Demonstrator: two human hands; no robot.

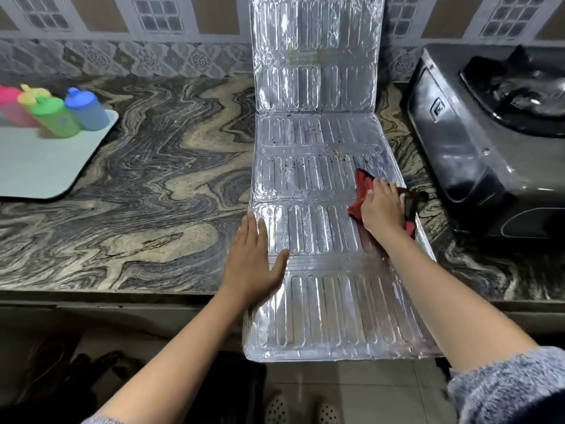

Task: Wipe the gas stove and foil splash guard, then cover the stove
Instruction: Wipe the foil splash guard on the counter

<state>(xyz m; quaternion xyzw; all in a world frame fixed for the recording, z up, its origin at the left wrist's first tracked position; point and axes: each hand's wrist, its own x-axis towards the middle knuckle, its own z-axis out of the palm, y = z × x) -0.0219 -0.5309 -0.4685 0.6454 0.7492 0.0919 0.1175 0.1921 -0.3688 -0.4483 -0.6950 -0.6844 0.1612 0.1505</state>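
Foil splash guard (308, 185) beside gas stove (489, 123)

**No readable text**

Nothing legible anywhere. Only a small pale emblem on the side panel of the gas stove (452, 123), too blurred to make out as letters. Coloured bottles (70, 113) on the left too soft to show labels.

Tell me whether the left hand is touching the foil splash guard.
Touching. The head view shows the left hand lying flat, palm down, on the left edge of the foil splash guard, with no gap under the fingers.
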